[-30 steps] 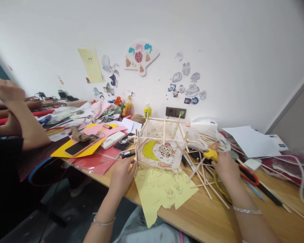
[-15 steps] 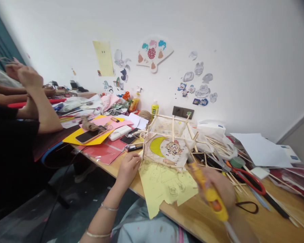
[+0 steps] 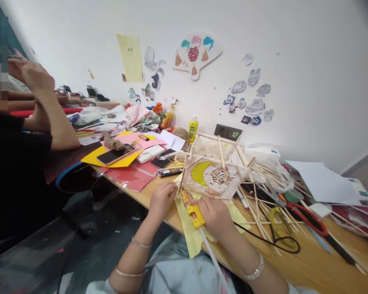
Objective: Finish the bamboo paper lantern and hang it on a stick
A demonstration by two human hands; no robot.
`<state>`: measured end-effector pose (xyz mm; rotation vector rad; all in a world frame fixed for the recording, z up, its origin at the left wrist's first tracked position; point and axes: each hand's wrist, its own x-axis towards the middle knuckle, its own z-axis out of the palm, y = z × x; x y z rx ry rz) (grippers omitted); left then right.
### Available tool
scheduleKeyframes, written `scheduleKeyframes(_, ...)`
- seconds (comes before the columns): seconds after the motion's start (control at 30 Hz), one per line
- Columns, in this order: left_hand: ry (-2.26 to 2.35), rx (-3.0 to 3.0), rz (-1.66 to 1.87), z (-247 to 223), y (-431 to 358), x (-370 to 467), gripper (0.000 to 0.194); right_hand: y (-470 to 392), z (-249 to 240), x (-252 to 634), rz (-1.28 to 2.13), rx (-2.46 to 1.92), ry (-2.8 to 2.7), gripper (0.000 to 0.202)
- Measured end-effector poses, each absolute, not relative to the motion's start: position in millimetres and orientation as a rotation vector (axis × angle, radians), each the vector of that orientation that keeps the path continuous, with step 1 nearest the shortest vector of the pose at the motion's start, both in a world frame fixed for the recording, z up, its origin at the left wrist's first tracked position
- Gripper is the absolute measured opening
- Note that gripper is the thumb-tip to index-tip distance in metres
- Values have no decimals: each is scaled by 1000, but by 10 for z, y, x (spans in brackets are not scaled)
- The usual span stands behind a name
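Observation:
A lantern-like frame of thin wooden sticks with paper sides (image 3: 214, 179) stands on the desk; its front panel shows a yellow moon and a cartoon figure. At its lower left corner, the fingers of my left hand (image 3: 162, 200) are pinched together on the frame's edge. My right hand (image 3: 216, 216) is wrapped round a yellow hot glue gun (image 3: 190, 208), its nozzle close to that same corner. From the gun's back end a long whitish glue stick (image 3: 213, 261) sticks out. Under the frame lies a torn yellow sheet with pencil sketches (image 3: 190, 237).
On the right lie orange-handled scissors (image 3: 309, 218), loose wooden sticks (image 3: 260, 220), a black cord (image 3: 263, 239) and white paper (image 3: 322, 181). Leftward are a phone (image 3: 113, 156), coloured paper (image 3: 92, 157) and twine (image 3: 180, 132). Another person's arm (image 3: 61, 126) is at far left.
My right hand has brought the glue gun leftward from the frame's right side to its lower left corner. My left hand stays at that corner. The view has shifted slightly.

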<state>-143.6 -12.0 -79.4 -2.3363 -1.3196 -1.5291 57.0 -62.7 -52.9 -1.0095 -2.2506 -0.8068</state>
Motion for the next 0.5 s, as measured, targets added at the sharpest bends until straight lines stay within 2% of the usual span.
scheduleKeyframes(0.5, -1381, -2363, -1497, -773, -151, -1414, 13, -619, -595, 465, -838, -1208, -2212, 22)
